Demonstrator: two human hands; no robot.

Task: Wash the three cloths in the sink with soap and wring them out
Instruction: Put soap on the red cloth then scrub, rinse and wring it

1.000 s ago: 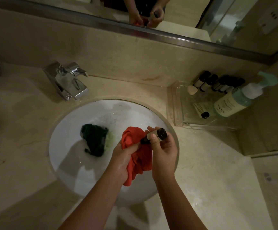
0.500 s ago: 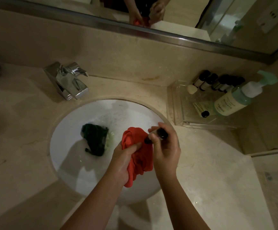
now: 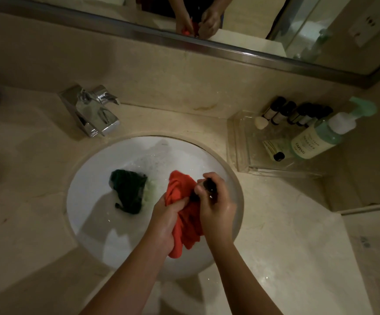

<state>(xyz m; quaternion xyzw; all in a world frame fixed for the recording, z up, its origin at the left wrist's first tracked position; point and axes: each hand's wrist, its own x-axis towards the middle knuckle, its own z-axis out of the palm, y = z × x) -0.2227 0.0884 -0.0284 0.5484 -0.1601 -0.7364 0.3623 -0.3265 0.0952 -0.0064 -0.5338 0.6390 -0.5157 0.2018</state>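
While left hand (image 3: 169, 218) grips red cloth (image 3: 184, 201), right hand (image 3: 216, 203) pinches seemingly a bottle (image 3: 210, 186)

A dimly lit bathroom in beige stone. The marble surface (image 3: 286, 223) runs wall to wall, veined and wet in spots, with a matching backsplash (image 3: 161, 71) rising behind it. Above that hangs a mirror (image 3: 252, 21) in a brushed metal frame. A chrome faucet (image 3: 91, 110) stands at the back left. A clear tray (image 3: 243, 151) sits in the right corner.
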